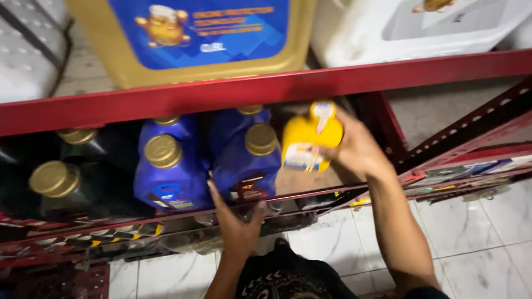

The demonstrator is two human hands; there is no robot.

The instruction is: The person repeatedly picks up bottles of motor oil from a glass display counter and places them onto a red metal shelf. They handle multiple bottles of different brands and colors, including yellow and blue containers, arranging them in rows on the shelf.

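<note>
right hand [360, 152]: grip clamped on yellow bottle [310, 138], right of blue bottles [246, 160] | left hand [238, 224]: fingers apart at red shelf [310, 194] edge | advice: keep bottle upright, seat squarely.

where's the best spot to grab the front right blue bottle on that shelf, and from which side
Probably by its neck, just under the gold cap, coming from the open front of the shelf. The blue bottle stands upright with another blue bottle close on its left, so its flanks are crowded. The left hand is at its base; the right hand holds a yellow bottle beside it.
</note>
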